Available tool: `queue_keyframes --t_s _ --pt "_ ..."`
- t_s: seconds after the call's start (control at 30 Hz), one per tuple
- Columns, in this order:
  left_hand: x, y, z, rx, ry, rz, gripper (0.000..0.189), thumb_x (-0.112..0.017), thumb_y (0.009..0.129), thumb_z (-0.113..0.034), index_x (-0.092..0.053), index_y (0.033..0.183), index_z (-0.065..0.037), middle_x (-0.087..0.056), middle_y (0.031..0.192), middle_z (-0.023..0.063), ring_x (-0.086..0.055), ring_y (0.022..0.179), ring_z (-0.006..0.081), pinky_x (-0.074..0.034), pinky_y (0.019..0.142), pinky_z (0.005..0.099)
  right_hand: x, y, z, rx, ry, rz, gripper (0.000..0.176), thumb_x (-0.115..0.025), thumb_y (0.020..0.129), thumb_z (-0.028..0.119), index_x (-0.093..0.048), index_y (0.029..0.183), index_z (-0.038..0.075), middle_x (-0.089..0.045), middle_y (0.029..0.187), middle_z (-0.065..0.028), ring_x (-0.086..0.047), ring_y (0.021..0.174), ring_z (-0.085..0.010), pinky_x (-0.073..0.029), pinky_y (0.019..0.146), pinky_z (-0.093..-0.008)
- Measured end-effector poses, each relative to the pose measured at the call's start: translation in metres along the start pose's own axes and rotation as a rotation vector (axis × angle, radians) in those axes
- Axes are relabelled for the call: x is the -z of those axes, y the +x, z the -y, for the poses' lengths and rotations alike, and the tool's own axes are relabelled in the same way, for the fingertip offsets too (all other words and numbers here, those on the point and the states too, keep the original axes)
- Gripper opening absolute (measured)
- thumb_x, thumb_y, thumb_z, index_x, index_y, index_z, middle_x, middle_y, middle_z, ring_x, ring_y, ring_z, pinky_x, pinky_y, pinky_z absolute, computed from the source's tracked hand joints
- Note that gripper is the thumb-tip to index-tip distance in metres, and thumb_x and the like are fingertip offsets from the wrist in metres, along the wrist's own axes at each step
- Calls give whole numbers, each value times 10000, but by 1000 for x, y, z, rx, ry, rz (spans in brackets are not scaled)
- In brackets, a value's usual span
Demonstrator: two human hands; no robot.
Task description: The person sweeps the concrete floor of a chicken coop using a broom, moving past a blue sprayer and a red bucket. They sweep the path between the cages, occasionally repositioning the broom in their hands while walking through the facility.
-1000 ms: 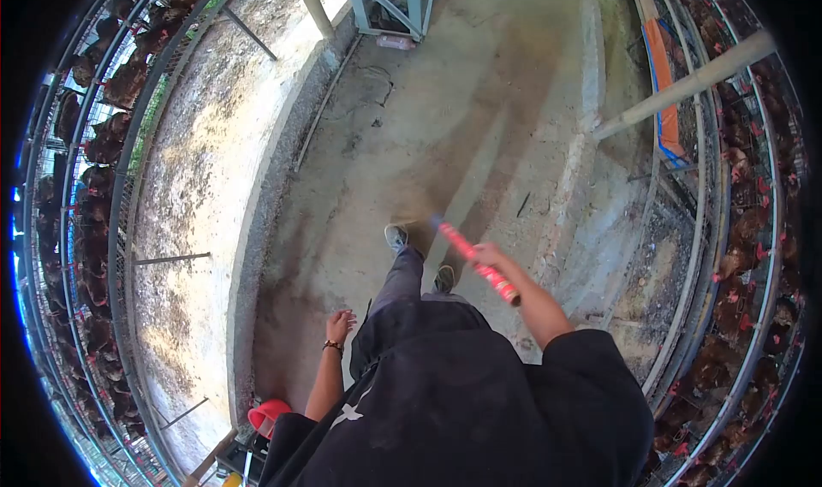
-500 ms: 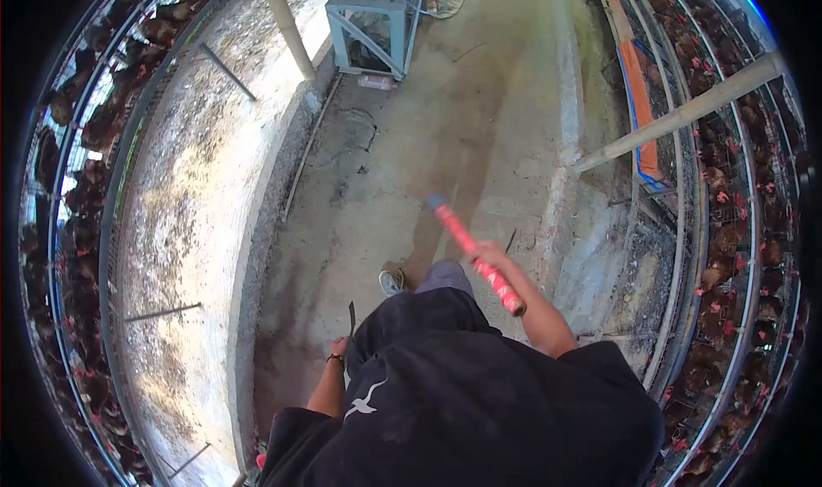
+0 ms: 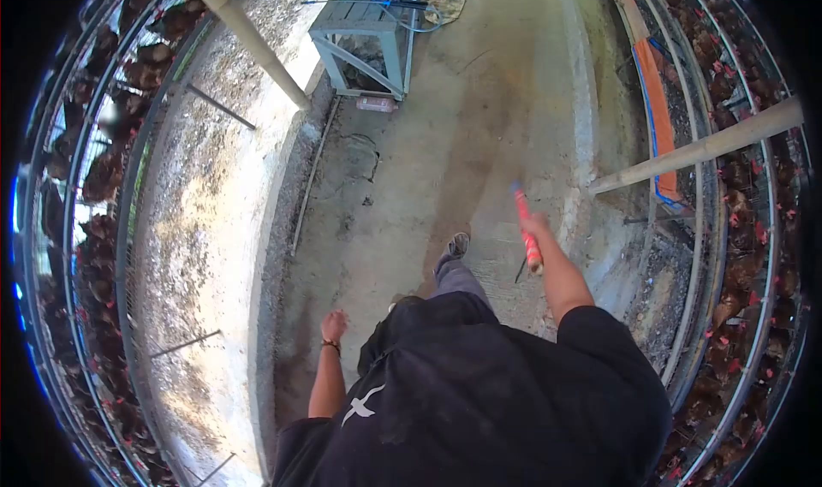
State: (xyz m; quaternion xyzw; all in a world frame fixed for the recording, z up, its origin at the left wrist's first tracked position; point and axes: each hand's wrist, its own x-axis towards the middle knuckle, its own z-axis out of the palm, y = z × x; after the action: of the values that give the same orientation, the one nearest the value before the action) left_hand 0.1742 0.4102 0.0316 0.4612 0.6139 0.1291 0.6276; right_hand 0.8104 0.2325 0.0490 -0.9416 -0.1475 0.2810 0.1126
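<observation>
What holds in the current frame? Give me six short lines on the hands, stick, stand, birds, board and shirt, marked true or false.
1. The right hand grips a red stick. True.
2. The left hand grips a second stick. False: nothing shows in the left hand.
3. A bottle lies on the floor by the grey stand. True.
4. Birds show only on the right of the view. False: birds line both sides.
5. The orange board is at the left of the view. False: the orange board is at the right.
6. The shirt is black. True.
</observation>
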Motion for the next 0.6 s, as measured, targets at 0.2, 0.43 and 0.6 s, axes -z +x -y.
queue_keyframes --t_s 0.2,0.43,0.6 --pt "-81 -12 -53 230 364 84 310 -434 827 -316 -596 941 -77 -622 836 61 -578 794 192 -452 652 359 59 26 67 93 202 -148 226 -633 607 185 -596 703 -16 -608 653 -163 -620 642 -282 -483 604 -388" --pt "-151 49 -121 209 343 104 206 -504 826 -212 -596 927 -57 -622 801 51 -591 673 163 -459 580 263 21 -60 140 282 687 776 206 -654 604 39 -617 801 -11 -586 586 -105 -554 439 -159 -459 415 -288" --pt "-158 75 -222 105 -145 -16 198 -516 832 -200 -568 941 -43 -610 774 45 -581 626 141 -446 524 233 3 16 125 235 200 709 300 -726 558 185 -660 821 57 -622 671 -74 -576 537 -151 -473 541 -281"
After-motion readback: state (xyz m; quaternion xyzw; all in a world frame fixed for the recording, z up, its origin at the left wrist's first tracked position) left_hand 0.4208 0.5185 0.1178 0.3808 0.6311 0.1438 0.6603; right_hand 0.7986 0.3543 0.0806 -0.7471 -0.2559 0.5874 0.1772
